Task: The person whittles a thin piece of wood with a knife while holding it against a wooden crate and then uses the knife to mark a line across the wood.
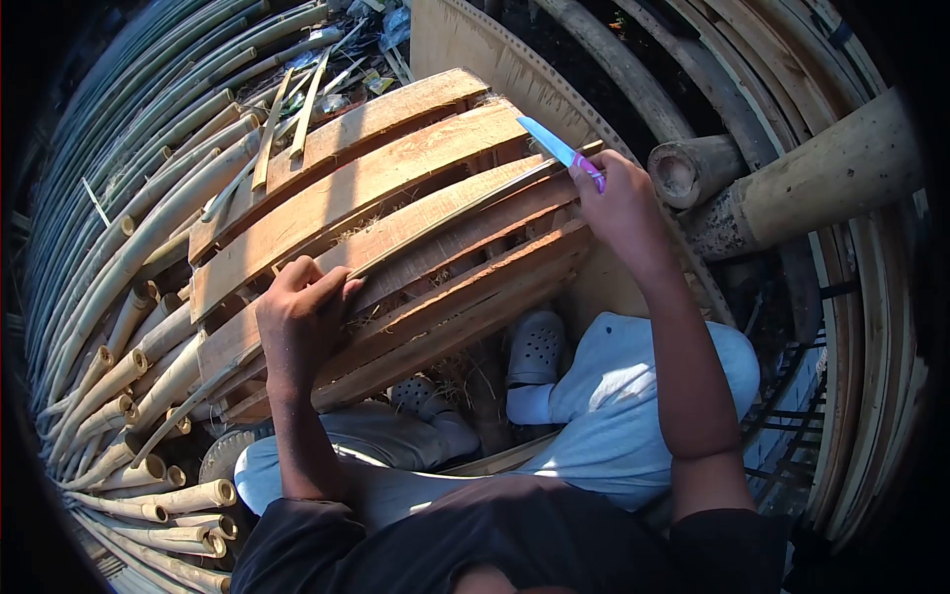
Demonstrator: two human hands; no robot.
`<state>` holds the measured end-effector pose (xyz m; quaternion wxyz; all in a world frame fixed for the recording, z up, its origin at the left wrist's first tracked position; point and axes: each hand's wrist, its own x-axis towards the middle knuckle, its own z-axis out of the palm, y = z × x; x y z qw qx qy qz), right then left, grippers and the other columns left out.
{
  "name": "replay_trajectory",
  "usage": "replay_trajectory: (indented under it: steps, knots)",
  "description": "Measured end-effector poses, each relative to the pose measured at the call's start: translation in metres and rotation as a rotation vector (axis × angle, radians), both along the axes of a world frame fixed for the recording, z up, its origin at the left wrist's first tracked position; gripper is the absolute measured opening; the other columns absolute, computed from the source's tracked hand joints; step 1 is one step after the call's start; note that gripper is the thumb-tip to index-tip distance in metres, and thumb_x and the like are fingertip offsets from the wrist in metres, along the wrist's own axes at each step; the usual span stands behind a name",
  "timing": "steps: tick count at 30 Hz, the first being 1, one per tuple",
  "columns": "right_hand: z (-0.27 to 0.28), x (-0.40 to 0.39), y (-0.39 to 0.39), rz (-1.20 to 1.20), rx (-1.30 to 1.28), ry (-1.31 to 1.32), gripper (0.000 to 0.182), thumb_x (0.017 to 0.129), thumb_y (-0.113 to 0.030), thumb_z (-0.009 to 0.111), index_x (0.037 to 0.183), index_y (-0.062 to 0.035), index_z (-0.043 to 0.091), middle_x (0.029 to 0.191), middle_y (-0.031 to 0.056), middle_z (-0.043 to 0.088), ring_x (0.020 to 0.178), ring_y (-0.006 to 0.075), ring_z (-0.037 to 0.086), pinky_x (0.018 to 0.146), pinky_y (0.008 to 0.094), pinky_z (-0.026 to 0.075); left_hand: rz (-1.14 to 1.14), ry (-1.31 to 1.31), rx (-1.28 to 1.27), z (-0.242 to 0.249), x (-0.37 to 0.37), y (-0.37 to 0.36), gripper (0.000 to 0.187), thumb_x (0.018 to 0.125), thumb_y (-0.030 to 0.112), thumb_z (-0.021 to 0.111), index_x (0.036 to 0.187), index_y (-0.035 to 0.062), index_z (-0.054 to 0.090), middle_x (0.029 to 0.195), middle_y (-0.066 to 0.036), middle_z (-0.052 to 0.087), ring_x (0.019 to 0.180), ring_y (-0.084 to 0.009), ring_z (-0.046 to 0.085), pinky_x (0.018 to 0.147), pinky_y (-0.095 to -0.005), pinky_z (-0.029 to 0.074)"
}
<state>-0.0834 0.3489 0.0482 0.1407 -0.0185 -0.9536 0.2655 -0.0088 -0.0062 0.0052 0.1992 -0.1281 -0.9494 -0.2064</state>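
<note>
My right hand (616, 198) is closed around a knife (554, 144) with a light blue blade and a purple and white handle. Its blade points up and to the left, over the far right end of a slatted wooden crate (366, 163). A long, thin bamboo strip (450, 216) runs slantwise along the crate's top, one end at my right hand. My left hand (302, 302) grips this strip near the crate's lower left, fingers curled over it. Beyond that hand the strip carries on down to the left.
Many bamboo poles (148, 238) lie stacked on the left. Two loose slats (310, 104) rest on the crate's far edge. At the right is a thick bamboo trunk (821, 173), with a curved brown board (524, 59) behind the crate. My clog-shod feet (535, 348) are beside the crate.
</note>
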Motion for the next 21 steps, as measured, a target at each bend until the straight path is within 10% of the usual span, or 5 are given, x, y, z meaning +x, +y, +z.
replay_trajectory:
  steps: [14, 21]
  knots:
    - [0.014, 0.011, -0.006, -0.087, -0.004, -0.363, 0.046, 0.106, -0.039, 0.052, 0.102, 0.0030, 0.070, 0.096, 0.0225, 0.071, 0.097, 0.0422, 0.070, 0.088, 0.0510, 0.054, -0.083, 0.021, 0.005, 0.002, 0.003, 0.009, 0.021, 0.079, 0.021, 0.086, 0.095, 0.0127, 0.075, 0.077, -0.004, 0.059, 0.072, -0.0220, 0.062, 0.063, -0.0368, 0.049]
    - [0.005, 0.006, -0.002, -0.058, -0.085, -0.468, 0.037, 0.105, -0.031, 0.052, 0.104, 0.0032, 0.065, 0.085, 0.0190, 0.069, 0.064, 0.0260, 0.070, 0.067, 0.0407, 0.057, -0.057, 0.037, 0.001, -0.002, 0.003, 0.010, 0.021, 0.080, 0.023, 0.086, 0.096, 0.0140, 0.076, 0.079, -0.003, 0.060, 0.074, -0.0214, 0.062, 0.064, -0.0366, 0.050]
